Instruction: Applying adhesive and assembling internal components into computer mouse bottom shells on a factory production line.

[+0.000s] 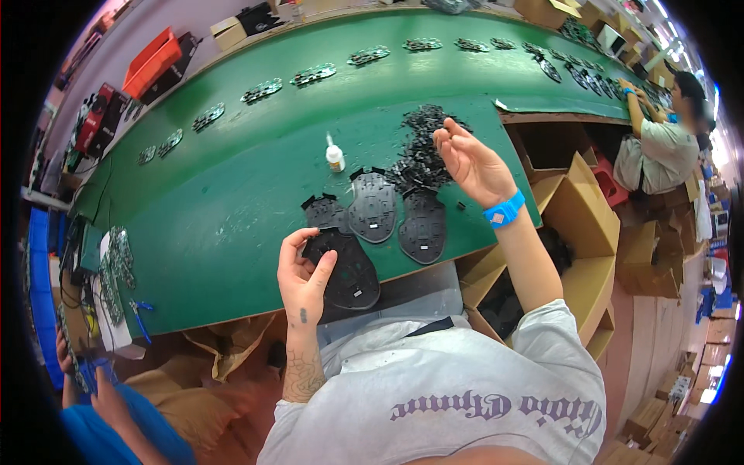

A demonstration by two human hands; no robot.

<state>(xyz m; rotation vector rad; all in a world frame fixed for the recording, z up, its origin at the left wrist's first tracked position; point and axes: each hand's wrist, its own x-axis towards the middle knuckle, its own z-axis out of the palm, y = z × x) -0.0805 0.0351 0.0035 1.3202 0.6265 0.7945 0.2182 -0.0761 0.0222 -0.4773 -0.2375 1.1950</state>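
My left hand (304, 275) grips the upper edge of a black plastic shell (353, 271), thumb on its face, held at the table's front edge. Three similar black shells lie just beyond it: one partly covered (325, 213), a middle one (373, 205) and a right one (423, 225). My right hand (471, 159) is raised beside a heap of small black plastic parts (422, 139). Its thumb and forefinger are pinched together; whatever they may hold is too small to make out. A small white dropper bottle (335, 155) stands upright left of the heap.
Green circuit boards (313, 74) lie in a row along the green table (217, 263). Blue pliers (140, 318) rest near its left end. An open cardboard box (577, 225) stands close on my right. Co-workers sit at far right (659, 147) and lower left (132, 418).
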